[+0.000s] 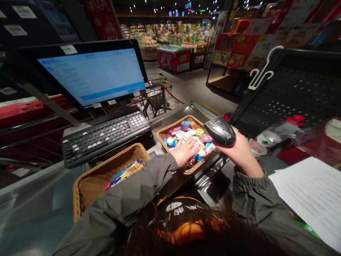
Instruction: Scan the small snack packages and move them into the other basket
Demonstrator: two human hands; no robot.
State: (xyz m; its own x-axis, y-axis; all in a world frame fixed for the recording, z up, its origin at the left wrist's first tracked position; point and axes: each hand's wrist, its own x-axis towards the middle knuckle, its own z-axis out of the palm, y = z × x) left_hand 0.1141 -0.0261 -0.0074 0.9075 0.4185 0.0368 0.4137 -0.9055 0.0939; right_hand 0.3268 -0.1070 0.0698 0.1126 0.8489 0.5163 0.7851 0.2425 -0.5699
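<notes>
Checkout surface [34, 213]: monitor [92, 76] behind keyboard [105, 138], both angled toward person; screen text too small to read. Far wicker basket [173, 124] within reach, heaped with colourful packets [186, 137], labels unreadable. Left hand [185, 153] open, pressing flat on packets. Right hand [241, 153] clamped on black barcode scanner [220, 131], raised above basket edge.

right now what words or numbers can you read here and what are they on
Nothing can be read with certainty:
monitor screen: too small
printed sheet: too small
packets in the basket: too small
keyboard keys: too small
dark sign beside the red freezer: blurred
white lettering on black fabric: blurred
</notes>
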